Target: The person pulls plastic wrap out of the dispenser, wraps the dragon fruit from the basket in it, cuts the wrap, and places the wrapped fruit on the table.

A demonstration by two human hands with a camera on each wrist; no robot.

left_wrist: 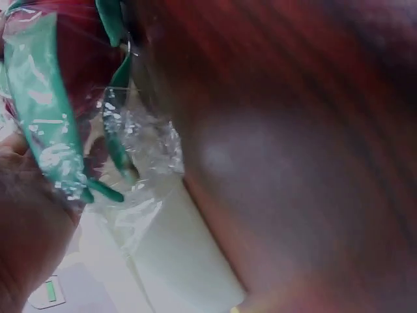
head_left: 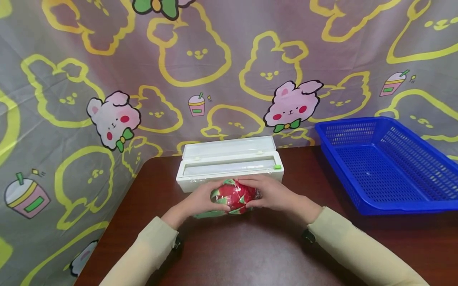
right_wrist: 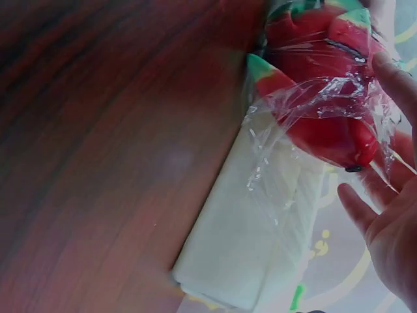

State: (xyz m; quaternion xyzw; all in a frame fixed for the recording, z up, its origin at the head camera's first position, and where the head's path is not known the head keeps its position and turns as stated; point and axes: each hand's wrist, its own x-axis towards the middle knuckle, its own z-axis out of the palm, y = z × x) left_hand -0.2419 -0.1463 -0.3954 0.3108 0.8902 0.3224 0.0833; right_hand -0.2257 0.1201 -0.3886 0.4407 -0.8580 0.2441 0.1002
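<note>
A red dragon fruit [head_left: 234,194] with green-tipped scales is covered in clear cling film, its loose edges crinkled in both wrist views. My left hand [head_left: 202,198] holds it from the left, fingers over the top and thumb on the near side. From the right my right hand [head_left: 273,194] grips it the same way. In the right wrist view, the fruit's [right_wrist: 313,59] film bunches near the fingers of the right hand [right_wrist: 394,228]. Just behind it stands a white cling film box [head_left: 193,184], lid up, with a film roll [head_left: 232,167] inside.
A blue plastic basket [head_left: 340,186] stands on the right of the brown wooden table [head_left: 236,250]. A green slider [head_left: 277,167] sits at the box's right end. Behind the table hangs a cartoon-patterned curtain [head_left: 229,47].
</note>
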